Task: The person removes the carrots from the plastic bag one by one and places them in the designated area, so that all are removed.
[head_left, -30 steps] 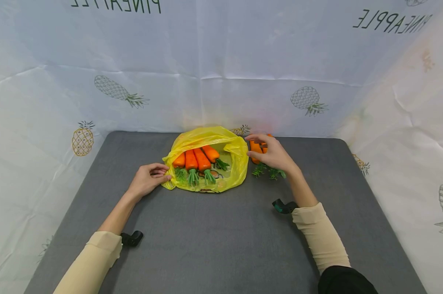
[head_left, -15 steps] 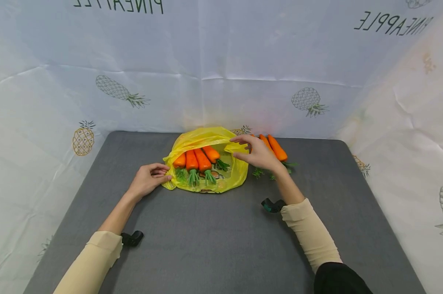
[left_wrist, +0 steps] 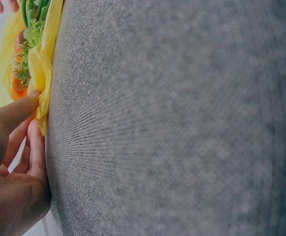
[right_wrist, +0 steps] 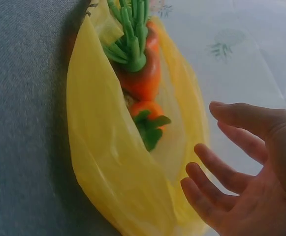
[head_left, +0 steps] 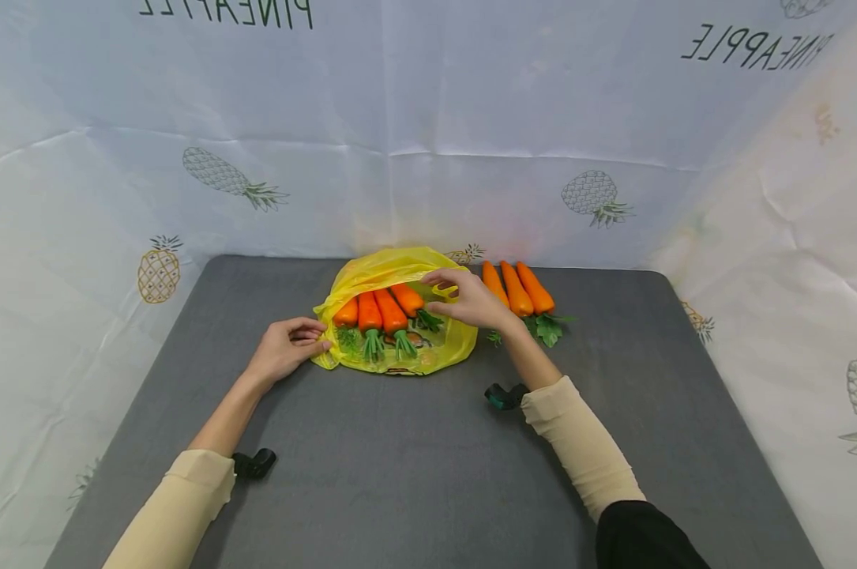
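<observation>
"Carrots (head_left: 369,311) first: where are they?"

"Four show inside the yellow bag (head_left: 389,265), their green tops towards its mouth. Three loose carrots (head_left: 535,288) lie just to the bag's right, on the same counter (head_left: 400,458)."

"And the hands?"

"The left hand (head_left: 286,348) pinches the bag's left edge, so that grip is together on the plastic. Over the right side of the bag's mouth is the right hand (head_left: 467,299), fingers and thumb apart, no carrot between them. Whether it touches the plastic, I can't tell."

"How would you do this part well?"

"My judgement: pin the left edge firmly, because thin plastic is likely to slide or slump. The bag's upper layer droops over the carrots, so I'd lift it clear before working deeper. For the rightmost carrot (head_left: 407,299) in the bag, I'd close round its orange body; the leaves may bend."

"Anything else inside?"

"Some printing shows on the plastic beside the carrots. The upper layer hides the back of the bag, so I can't say what's there."
</observation>
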The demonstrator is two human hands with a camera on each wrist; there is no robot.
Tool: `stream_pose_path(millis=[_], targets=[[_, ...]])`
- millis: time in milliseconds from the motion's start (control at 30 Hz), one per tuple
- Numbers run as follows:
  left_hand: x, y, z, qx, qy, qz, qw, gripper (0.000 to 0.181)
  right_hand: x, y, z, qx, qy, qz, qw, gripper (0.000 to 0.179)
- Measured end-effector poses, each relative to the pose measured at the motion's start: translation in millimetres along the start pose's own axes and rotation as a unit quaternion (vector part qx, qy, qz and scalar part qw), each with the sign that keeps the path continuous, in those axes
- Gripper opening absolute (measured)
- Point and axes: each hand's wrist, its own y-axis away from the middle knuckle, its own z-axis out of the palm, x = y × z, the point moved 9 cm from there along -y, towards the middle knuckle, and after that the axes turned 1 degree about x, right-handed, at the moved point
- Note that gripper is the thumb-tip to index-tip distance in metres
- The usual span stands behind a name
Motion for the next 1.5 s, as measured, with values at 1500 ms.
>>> stream_pose_path(millis=[1500], targets=[[1.1, 1.5, 0.0, -0.008, 0.002, 0.003, 1.0, 0.044, 23.8, -26.9, 49.0, -0.047, 0.013, 0.031, 0.9983, 0.039]])
